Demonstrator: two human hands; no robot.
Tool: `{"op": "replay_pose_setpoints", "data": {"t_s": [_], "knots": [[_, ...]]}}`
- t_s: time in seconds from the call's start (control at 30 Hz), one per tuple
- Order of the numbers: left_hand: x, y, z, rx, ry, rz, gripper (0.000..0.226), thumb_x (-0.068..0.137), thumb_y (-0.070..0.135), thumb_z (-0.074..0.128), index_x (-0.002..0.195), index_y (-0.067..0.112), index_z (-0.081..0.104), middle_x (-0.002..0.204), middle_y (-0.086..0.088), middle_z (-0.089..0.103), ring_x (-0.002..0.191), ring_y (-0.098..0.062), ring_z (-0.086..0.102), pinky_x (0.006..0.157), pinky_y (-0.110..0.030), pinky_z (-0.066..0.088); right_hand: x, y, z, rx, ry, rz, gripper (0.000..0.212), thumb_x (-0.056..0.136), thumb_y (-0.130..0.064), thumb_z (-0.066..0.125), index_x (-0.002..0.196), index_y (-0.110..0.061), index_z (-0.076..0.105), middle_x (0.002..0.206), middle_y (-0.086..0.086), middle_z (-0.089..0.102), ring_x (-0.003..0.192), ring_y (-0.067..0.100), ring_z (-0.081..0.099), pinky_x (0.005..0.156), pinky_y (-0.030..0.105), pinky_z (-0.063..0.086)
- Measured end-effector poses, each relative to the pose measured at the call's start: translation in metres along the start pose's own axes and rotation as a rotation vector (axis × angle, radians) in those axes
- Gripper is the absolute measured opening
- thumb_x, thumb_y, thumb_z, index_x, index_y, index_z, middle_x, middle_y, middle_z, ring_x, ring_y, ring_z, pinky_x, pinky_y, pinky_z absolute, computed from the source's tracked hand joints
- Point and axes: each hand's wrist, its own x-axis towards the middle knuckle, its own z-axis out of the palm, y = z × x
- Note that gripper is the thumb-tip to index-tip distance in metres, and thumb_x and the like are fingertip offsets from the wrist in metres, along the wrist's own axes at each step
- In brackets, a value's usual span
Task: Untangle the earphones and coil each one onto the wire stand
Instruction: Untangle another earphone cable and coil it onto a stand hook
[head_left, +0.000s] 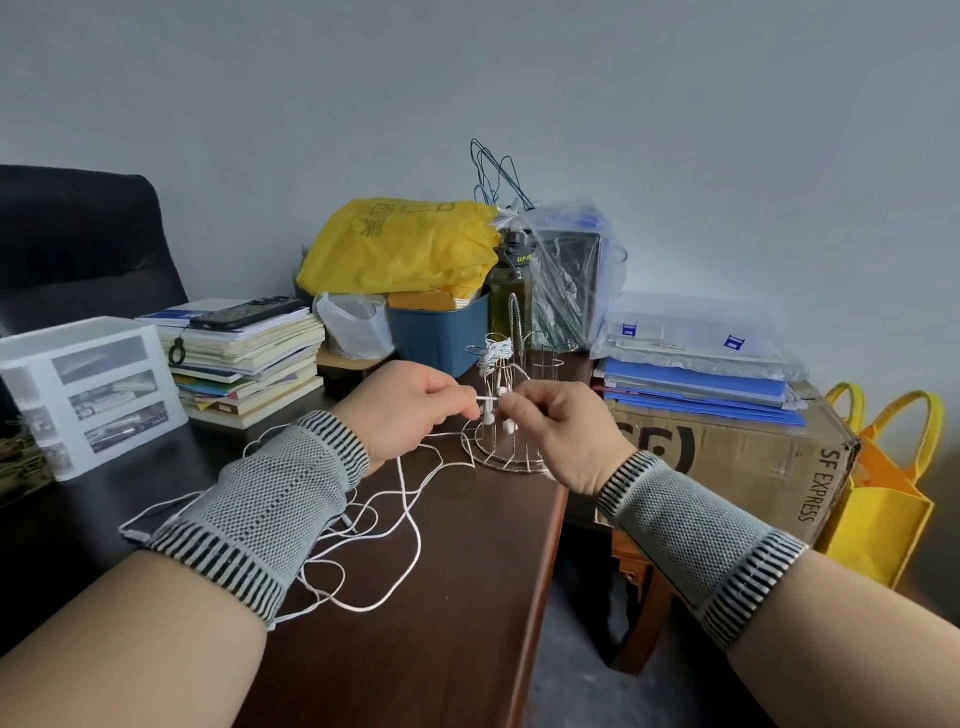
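Left hand (410, 410) and right hand (561, 431) both pinching thin white earphone cord (488, 398) taut, conical wire stand (506, 415) standing behind, slack loops trailing across glossy brown table (467, 597).

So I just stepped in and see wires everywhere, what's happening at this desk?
A person is sorting out white earphones. Both hands pinch a short stretch of cable between them, the left hand and the right hand, just in front of the wire stand. One earphone is already coiled near the stand's top, its buds hanging down. The rest of the cable still lies in loose loops on the dark table.
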Motion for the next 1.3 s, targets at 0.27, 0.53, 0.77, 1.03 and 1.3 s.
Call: {"op": "replay_pose_setpoints", "data": {"t_s": [0.27, 0.53, 0.77, 1.03, 1.3], "knots": [[0.0, -0.015, -0.032, -0.191, 0.143, -0.112, 0.021, 0.096, 0.018, 0.057, 0.085, 0.004, 0.068, 0.044, 0.011, 0.029, 0.039, -0.003, 0.022, 0.04, -0.017, 0.016, -0.007, 0.045, -0.034, 0.057, 0.247, 0.284, 0.028, 0.096, -0.029, 0.054, 0.081, -0.01, 0.068, 0.07, 0.007, 0.067, 0.065, 0.024, 0.061, 0.065, 0.036, 0.055], [0.003, -0.005, -0.015, -0.214, 0.103, -0.084, 0.022, 0.095, 0.019, 0.059, 0.08, 0.007, 0.069, 0.046, 0.009, 0.028, 0.041, -0.005, 0.022, 0.039, -0.018, 0.016, 0.006, 0.002, -0.014, 0.069, 0.14, 0.157, 0.026, 0.096, -0.029, 0.053, 0.114, -0.017, 0.067, 0.109, -0.001, 0.067, 0.102, 0.015, 0.062, 0.096, 0.03, 0.046], [0.007, 0.007, -0.003, -0.165, 0.068, -0.043, 0.026, 0.095, 0.015, 0.058, 0.07, 0.011, 0.064, 0.046, 0.008, 0.029, 0.039, -0.006, 0.024, 0.037, -0.018, 0.019, 0.018, -0.031, 0.006, 0.099, 0.028, -0.05, 0.025, 0.098, -0.026, 0.053, 0.08, -0.014, 0.066, 0.057, -0.012, 0.049, 0.053, 0.0, 0.045, 0.06, 0.026, 0.039], [0.001, -0.008, -0.033, -0.103, 0.157, -0.087, 0.019, 0.092, 0.021, 0.063, 0.08, 0.009, 0.071, 0.047, 0.008, 0.032, 0.041, -0.008, 0.025, 0.04, -0.02, 0.02, 0.011, 0.016, -0.027, 0.127, 0.243, 0.32, 0.031, 0.097, -0.032, 0.052, 0.084, -0.005, 0.064, 0.065, 0.008, 0.059, 0.05, 0.015, 0.045, 0.05, 0.029, 0.042], [0.009, -0.004, -0.019, -0.175, 0.136, -0.083, 0.02, 0.093, 0.019, 0.063, 0.079, 0.008, 0.07, 0.05, 0.005, 0.028, 0.043, -0.009, 0.022, 0.038, -0.018, 0.018, 0.008, 0.015, -0.027, -0.163, 0.06, 0.329, 0.028, 0.098, -0.032, 0.048, 0.099, -0.012, 0.067, 0.073, -0.004, 0.061, 0.066, 0.011, 0.056, 0.063, 0.024, 0.045]]}}
